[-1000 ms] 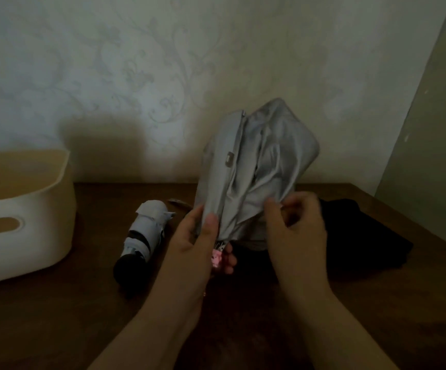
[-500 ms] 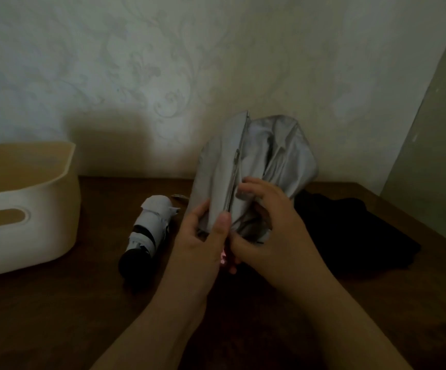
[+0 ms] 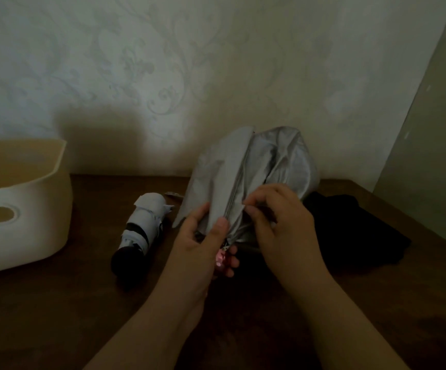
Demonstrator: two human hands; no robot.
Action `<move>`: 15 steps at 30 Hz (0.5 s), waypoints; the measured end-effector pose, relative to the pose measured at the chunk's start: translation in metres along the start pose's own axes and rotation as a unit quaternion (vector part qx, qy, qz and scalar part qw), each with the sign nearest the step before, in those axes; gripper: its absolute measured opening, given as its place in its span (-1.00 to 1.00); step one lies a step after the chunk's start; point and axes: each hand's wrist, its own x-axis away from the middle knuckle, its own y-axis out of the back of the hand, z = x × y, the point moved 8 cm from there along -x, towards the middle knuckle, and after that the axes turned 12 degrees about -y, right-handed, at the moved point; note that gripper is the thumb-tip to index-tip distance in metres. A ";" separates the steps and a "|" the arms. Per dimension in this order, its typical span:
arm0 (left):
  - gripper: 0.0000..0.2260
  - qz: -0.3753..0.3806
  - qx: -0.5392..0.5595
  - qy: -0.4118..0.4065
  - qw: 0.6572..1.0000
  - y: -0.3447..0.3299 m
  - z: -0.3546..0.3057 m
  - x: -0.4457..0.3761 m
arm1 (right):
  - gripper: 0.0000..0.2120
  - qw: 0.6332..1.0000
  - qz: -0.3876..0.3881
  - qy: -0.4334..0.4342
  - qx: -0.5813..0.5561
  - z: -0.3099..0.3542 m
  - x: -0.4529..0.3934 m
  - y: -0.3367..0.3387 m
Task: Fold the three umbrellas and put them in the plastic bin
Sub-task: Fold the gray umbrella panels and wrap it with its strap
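Dark brown wooden table (image 3: pixel 56 316) across the lower frame, set against a pale wall with a faint floral pattern (image 3: pixel 189 62). At the left edge, a cream plastic bin with a slot handle (image 3: pixel 29 222), standing on the table, well apart from both hands. Right of centre, a silver-grey fabric umbrella, loosely bunched and half folded (image 3: pixel 245 177), held upright above the table between the two hands, canopy billowing above the fingers. Behind and to the right of it, a black fabric umbrella lying crumpled on the table (image 3: pixel 350 231), just beyond the right wrist. Between bin and hands, a folded white-and-black compact umbrella (image 3: pixel 141 228), lying on the table with its dark end toward the camera, just left of the left hand. Left hand (image 3: pixel 203 244) curled round the lower neck of the grey umbrella, thumb pressed on the fabric, fingers wrapped behind near a small pink piece at the base. Right hand (image 3: pixel 278 217) pinching a fold of the grey canopy between thumb and fingertips, beside the centre seam.
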 end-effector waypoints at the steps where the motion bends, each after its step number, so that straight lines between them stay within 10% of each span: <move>1: -0.61 -0.003 0.007 0.004 1.000 0.001 0.001 0.000 | -0.92 1.000 0.003 0.014 -0.001 0.003 0.000 0.001; 15: -0.69 -0.042 -0.029 -0.059 0.997 0.010 -0.013 -0.001 | -0.95 0.996 0.054 0.064 0.010 0.021 0.005 -0.004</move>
